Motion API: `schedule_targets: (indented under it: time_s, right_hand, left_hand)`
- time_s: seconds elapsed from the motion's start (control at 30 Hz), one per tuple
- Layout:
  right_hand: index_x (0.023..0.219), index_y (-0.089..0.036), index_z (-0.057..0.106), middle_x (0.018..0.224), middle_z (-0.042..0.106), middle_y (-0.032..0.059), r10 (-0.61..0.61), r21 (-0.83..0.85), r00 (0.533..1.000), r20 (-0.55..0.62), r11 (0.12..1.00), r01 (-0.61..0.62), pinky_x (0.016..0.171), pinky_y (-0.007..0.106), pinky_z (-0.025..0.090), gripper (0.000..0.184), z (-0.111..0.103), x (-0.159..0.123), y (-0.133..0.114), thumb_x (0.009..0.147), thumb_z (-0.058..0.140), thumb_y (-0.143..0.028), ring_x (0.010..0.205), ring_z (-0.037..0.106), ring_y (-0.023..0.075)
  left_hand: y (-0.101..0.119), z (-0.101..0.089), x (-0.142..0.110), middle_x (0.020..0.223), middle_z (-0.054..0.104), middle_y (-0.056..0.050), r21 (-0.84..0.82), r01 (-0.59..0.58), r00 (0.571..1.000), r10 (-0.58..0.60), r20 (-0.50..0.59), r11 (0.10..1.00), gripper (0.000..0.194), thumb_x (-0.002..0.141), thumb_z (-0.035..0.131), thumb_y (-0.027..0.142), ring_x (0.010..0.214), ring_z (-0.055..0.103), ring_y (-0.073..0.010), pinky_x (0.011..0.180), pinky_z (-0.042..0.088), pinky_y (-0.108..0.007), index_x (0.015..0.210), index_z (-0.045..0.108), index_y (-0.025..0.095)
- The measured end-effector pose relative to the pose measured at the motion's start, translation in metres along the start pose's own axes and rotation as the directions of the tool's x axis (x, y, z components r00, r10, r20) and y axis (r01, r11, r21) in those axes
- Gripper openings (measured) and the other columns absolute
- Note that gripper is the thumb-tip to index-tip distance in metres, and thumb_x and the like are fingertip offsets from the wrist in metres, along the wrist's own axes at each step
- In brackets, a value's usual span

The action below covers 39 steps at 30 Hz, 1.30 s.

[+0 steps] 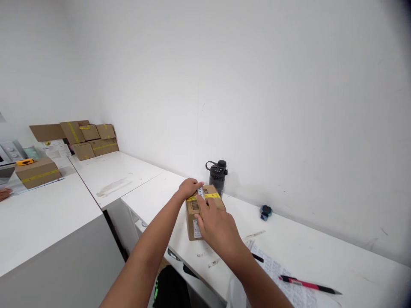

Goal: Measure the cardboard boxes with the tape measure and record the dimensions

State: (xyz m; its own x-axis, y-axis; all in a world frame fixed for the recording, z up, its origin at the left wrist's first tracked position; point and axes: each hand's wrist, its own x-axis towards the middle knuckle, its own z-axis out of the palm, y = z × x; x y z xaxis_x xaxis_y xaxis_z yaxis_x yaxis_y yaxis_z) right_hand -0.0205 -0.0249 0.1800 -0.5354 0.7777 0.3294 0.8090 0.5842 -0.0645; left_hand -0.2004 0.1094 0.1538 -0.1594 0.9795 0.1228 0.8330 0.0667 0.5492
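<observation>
A small cardboard box [190, 222] with yellow tape and printed labels stands on the white desk in front of me. Across its top lies a white measuring tape [201, 191] with dark numbers. My left hand [189, 188] is at the box's far left edge, its fingertips closed at the far end of the tape. My right hand [218, 220] is over the near right part of the box, index finger pressed along the tape and thumb bent at the front edge. A bit of yellow shows under the right fingers; the palm hides the rest.
A black water bottle [217, 177] stands right behind the box. To the right lie a dark blue gadget [265, 212], written sheets [272, 267] and a red-black pen [310, 285]. At far left, a person's hand [4, 193] is near another box [38, 173]; several cartons [104, 146] are stacked behind.
</observation>
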Motion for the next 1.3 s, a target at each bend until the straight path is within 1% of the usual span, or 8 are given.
schedule_targets:
  time_s: [0.33,0.63,0.83,0.9,1.03,1.1,1.2,1.3]
  right_hand:
    - [0.143,-0.018,0.039,0.120,0.059,0.0144,-0.001,-0.005,1.000,0.005,1.000,0.001,0.059,0.035,0.053,0.049,-0.001,0.001,0.000,0.095,0.045,-0.027,0.075,0.068,0.0222]
    - [0.143,-0.019,0.038,0.122,0.059,0.0141,0.000,0.005,1.000,0.009,1.000,0.000,0.059,0.032,0.050,0.049,-0.002,0.001,0.001,0.095,0.045,-0.029,0.078,0.067,0.0219]
    - [0.143,-0.019,0.037,0.125,0.058,0.0134,0.029,0.129,0.999,-0.032,0.991,-0.024,0.058,0.028,0.045,0.050,-0.004,0.003,0.010,0.095,0.043,-0.028,0.083,0.066,0.0207]
    - [0.144,-0.019,0.036,0.126,0.059,0.0130,0.043,0.162,0.999,-0.033,0.986,-0.037,0.058,0.028,0.044,0.051,-0.005,0.004,0.014,0.095,0.042,-0.028,0.084,0.066,0.0209]
    - [0.144,-0.021,0.033,0.131,0.058,0.0100,0.067,0.258,0.995,-0.077,0.965,-0.045,0.063,0.030,0.045,0.050,-0.008,0.007,0.024,0.095,0.039,-0.027,0.091,0.066,0.0218]
    - [0.144,-0.024,0.033,0.133,0.058,0.0078,0.106,0.297,0.991,-0.085,0.952,-0.076,0.064,0.031,0.046,0.050,-0.008,0.009,0.029,0.094,0.040,-0.028,0.088,0.066,0.0215]
    - [0.144,-0.025,0.033,0.135,0.057,0.0074,0.152,0.319,0.984,-0.091,0.941,-0.116,0.063,0.031,0.046,0.051,-0.007,0.013,0.034,0.093,0.041,-0.028,0.086,0.067,0.0212]
    - [0.144,-0.025,0.034,0.136,0.055,0.0083,0.151,0.321,0.983,-0.103,0.941,-0.111,0.064,0.030,0.046,0.051,-0.003,0.016,0.036,0.093,0.041,-0.027,0.088,0.067,0.0210]
  left_hand:
    - [0.000,0.000,0.000,0.067,0.063,-0.003,-0.008,0.002,1.000,-0.002,-0.005,1.000,0.049,0.082,0.048,0.064,0.064,0.054,-0.0166,0.054,0.035,-0.027,0.062,0.059,0.020]
    - [0.001,0.000,-0.001,0.069,0.065,-0.003,0.000,0.009,1.000,-0.009,-0.006,1.000,0.048,0.082,0.049,0.062,0.066,0.055,-0.0171,0.056,0.036,-0.027,0.063,0.062,0.020]
    - [0.002,-0.003,-0.004,0.070,0.065,-0.003,0.010,0.004,1.000,-0.004,-0.014,1.000,0.048,0.083,0.048,0.059,0.067,0.054,-0.0169,0.056,0.035,-0.027,0.064,0.064,0.019]
    - [0.002,-0.003,-0.005,0.070,0.066,-0.003,0.012,0.007,1.000,-0.007,-0.016,1.000,0.048,0.084,0.048,0.059,0.067,0.055,-0.0168,0.056,0.035,-0.027,0.065,0.064,0.018]
    - [0.001,-0.003,-0.006,0.072,0.067,-0.004,0.014,0.013,1.000,-0.013,-0.021,1.000,0.048,0.084,0.048,0.059,0.068,0.056,-0.0171,0.058,0.037,-0.026,0.067,0.066,0.018]
    - [0.001,-0.003,-0.005,0.072,0.067,-0.005,0.018,0.012,1.000,-0.011,-0.025,1.000,0.048,0.085,0.048,0.059,0.069,0.056,-0.0173,0.058,0.037,-0.026,0.068,0.066,0.018]
    - [0.000,-0.002,-0.004,0.072,0.067,-0.005,0.023,0.009,1.000,-0.008,-0.025,1.000,0.048,0.084,0.049,0.060,0.069,0.057,-0.0176,0.059,0.037,-0.027,0.067,0.067,0.018]
    - [0.000,-0.001,-0.003,0.072,0.067,-0.005,0.024,0.006,1.000,-0.005,-0.024,1.000,0.049,0.084,0.049,0.060,0.069,0.057,-0.0179,0.059,0.037,-0.027,0.068,0.067,0.018]
